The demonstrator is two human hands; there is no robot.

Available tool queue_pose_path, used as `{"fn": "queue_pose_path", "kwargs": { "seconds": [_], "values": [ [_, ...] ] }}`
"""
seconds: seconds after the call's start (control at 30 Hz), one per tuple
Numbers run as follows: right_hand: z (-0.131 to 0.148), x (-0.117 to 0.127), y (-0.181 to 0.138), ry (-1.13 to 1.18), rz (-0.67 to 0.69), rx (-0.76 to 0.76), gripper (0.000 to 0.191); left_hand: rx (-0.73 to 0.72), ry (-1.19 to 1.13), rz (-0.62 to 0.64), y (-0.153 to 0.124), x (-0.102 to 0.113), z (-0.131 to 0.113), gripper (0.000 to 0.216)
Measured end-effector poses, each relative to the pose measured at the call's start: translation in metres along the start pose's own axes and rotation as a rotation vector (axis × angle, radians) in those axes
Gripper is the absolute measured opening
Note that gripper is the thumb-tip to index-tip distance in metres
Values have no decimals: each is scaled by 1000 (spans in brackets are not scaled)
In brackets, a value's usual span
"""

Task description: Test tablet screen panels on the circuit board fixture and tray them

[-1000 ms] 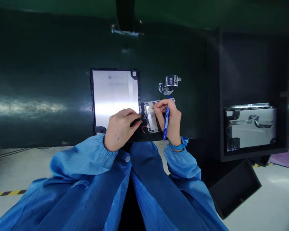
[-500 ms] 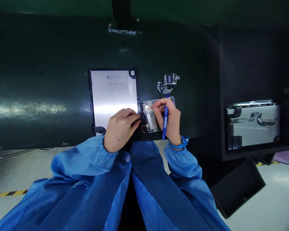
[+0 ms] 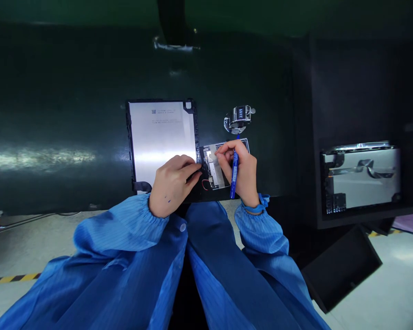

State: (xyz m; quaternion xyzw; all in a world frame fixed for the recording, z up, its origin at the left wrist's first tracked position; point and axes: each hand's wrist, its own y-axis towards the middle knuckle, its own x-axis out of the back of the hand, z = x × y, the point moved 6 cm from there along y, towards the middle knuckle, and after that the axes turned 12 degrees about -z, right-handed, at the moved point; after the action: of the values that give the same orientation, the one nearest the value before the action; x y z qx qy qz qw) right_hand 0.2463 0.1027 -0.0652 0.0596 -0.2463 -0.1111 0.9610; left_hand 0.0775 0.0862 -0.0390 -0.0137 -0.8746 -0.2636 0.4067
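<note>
1. As I look down through the head view, the left hand has its thumb and fingertips bent close together at the near end of the gap between panel and board; I cannot tell whether they pinch anything.
2. I have the right hand closed around a blue pen, which slants up through the fingers, while thumb and forefinger come together over the board's pale tape strip.
3. Under that hand, the circuit board lies on the dark table, a red wire curling from its near left corner.
4. Just left of the board I see the flat silver panel in its black frame, partly covered by the left hand.
5. Beyond the board sits a metal counter, near the pen's far end.
6. Off to the right, a black box holds another silver panel, crossed by a shiny ribbon.
</note>
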Motion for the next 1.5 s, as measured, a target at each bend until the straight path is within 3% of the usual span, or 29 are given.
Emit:
{"fn": "queue_pose_path", "kwargs": {
  "seconds": [0.27, 0.4, 0.7, 1.13, 1.37, 1.43, 1.5],
  "values": [
    [0, 1, 3, 6, 85, 13, 10, 45, -20, 0, 0, -1, 1, 9],
    [-1, 1, 3, 11, 88, 12, 10, 84, -80, -62, -3, 0, 2, 9],
    [2, 2, 3, 5, 78, -3, 13, 6, -83, -117, -5, -2, 6, 9],
    [5, 2, 11, -26, 214, -14, 29, -21, -52, -83, -5, -8, 7, 13],
    [13, -5, 9, -195, 151, 51, 29, 13, -51, 21, -1, -16, 4, 12],
    [16, -1, 9, -100, 54, 39, 25, 21, -66, 48, 1, -8, 5, 11],
    [23, 7, 10, -31, -41, 66, 20, 47, -110, 11, 2, 13, 14, 23]
  ]
}}
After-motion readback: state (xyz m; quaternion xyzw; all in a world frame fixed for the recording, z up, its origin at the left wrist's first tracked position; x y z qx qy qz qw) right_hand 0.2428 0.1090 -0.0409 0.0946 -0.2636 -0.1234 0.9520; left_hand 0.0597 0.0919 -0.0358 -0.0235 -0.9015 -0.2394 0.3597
